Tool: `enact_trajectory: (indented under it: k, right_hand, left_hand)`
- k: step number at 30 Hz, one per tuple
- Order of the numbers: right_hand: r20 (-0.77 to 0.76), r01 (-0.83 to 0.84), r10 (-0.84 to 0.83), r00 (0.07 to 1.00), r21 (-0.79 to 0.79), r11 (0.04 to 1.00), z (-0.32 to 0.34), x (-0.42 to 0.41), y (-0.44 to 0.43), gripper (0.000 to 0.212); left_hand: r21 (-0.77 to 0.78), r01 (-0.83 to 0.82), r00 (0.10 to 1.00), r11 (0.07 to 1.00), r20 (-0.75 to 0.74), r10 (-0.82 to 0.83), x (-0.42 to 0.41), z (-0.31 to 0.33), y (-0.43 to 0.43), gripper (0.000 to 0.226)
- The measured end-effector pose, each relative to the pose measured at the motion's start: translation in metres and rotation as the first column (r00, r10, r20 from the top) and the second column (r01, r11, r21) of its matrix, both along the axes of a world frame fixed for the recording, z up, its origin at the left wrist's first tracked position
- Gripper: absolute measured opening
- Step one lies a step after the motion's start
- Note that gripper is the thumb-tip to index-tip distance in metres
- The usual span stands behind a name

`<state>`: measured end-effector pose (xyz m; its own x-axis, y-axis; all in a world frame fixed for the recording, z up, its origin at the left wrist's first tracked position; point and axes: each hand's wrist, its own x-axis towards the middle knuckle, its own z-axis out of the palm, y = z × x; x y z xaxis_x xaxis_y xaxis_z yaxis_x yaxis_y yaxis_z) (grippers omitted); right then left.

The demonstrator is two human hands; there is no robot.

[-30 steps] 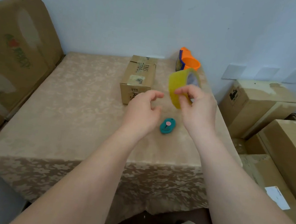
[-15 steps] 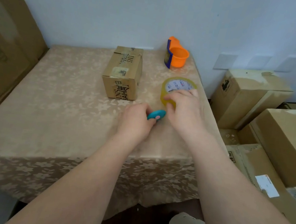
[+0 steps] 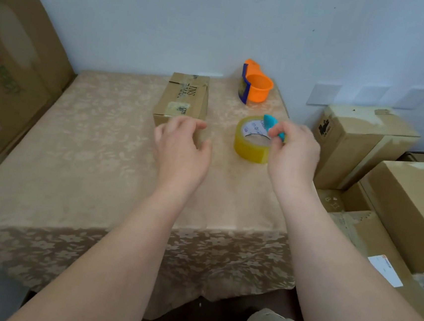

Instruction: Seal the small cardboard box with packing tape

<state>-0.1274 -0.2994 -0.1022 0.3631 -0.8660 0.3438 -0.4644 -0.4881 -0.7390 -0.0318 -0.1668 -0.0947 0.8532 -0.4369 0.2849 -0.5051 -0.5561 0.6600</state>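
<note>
Head view: a pale wall [image 3: 219, 18] is seen behind the small cardboard box [image 3: 185, 98], and under that box a table [image 3: 89, 161] is spread with a beige floral cloth that hangs over the near edge. Far to the left of the box a large flattened cardboard sheet [image 3: 15, 63] is leaned upright beside the table. Well to the right of the box, off the table, brown cartons [image 3: 357, 140] are stacked, all shut, so their contents are hidden. The box itself is laid with its flaps closed near the far edge of the table, and worn label patches are seen on its top. At its near end the left hand [image 3: 183, 150] is held with fingers loosely curled and nothing in them; whether it touches the box cannot be told. Just right of the box a yellowish tape roll [image 3: 248, 148] is laid flat. Behind and right of the box an orange cup [image 3: 258, 88] is stood upright; nothing can be made out inside it. Right of the box, over the roll, a teal cutter [image 3: 271, 123] is pinched in the fingertips of the right hand [image 3: 294, 152].
</note>
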Motion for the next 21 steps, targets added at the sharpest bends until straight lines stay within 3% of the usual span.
enact_trajectory:
  k: [3,7,9,12,21]
  right_hand:
    - [-0.045,-0.05,0.049,0.998,-0.013,0.999,-0.014,0.003,-0.004,0.028]
    - [-0.448,-0.2,0.174,0.877,-0.011,0.98,-0.027,0.011,-0.001,0.041]
    - [-0.499,-0.187,0.169,0.85,0.015,0.982,-0.028,0.014,0.001,0.044]
    - [-0.481,-0.104,0.147,0.864,0.116,0.988,-0.028,0.017,0.002,0.045]
    - [-0.205,-0.29,0.344,0.916,0.251,0.923,-0.017,0.018,0.008,0.046]
  left_hand:
    - [0.082,-0.064,0.997,0.995,0.045,0.061,0.012,-0.001,0.009,0.036]
    - [0.169,-0.027,1.0,0.985,-0.004,0.029,0.023,-0.008,0.014,0.046]
    - [0.195,0.007,0.999,0.981,-0.034,0.0,0.023,-0.011,0.014,0.048]
    - [0.19,0.018,0.995,0.982,-0.097,0.0,0.021,-0.012,0.015,0.051]
    - [0.015,0.113,0.967,0.993,-0.232,-0.107,0.026,-0.01,0.024,0.052]
